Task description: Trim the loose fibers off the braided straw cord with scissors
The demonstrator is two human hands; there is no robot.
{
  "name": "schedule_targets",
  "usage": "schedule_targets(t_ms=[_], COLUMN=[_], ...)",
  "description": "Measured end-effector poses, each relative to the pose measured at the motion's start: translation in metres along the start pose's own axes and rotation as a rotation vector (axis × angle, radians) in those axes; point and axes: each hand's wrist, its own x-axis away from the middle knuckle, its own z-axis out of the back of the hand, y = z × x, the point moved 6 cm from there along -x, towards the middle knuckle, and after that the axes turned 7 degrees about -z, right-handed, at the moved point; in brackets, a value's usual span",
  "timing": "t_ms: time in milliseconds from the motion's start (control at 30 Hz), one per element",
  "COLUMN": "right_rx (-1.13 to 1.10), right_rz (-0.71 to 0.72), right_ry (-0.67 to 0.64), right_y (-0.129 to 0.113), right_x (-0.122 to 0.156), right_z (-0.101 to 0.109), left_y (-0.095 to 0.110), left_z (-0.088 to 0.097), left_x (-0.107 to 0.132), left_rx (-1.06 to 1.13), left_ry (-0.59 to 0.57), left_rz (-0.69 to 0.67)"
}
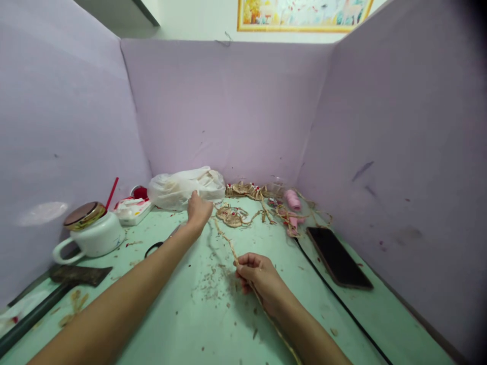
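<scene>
A green tabletop is enclosed on 3 sides by pale purple partitions. Plant-like scraps litter the surface.

Right hand: thumb and fingers pinch a tan fibre strand. The strand lies across the middle of the work area, running from near the left hand, through the right-hand grip and along the right forearm to the bottom edge.

Left hand: extended just in front of a white plastic bag, fingers curled. Whether they grip the strand's far end cannot be told.

Possible faults:
1. Snagging. The strand's far end lies near a woven piece with loose ends; a sideways pull could catch them.
2. Breakage. The strand looks thin and uneven; a sharp tug could split it.
3. Slippage. A light right-hand pinch could lose hold under tension.
4. Obstruction. A black-handled tool sits beside the left forearm; a low sweep could knock it.
</scene>
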Motion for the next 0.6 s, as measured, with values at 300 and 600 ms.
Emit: schedule_targets(t_ms=[300,600], right_rx=[0.168,0.192], right_rz=[-0.02,0.01], right_ry=[-0.108,-0.146], right_y=[0.01,0.01], right_x=[0.009,0.009], right_z=[-0.017,-0.021], left_y=[-0.062,-0.058], left_z=[0.014,0.009], left_x=[0.096,0.099], left_rx=[0.132,0.243], left_ry=[-0.262,-0.239], left_rz=[0.444,0.342])
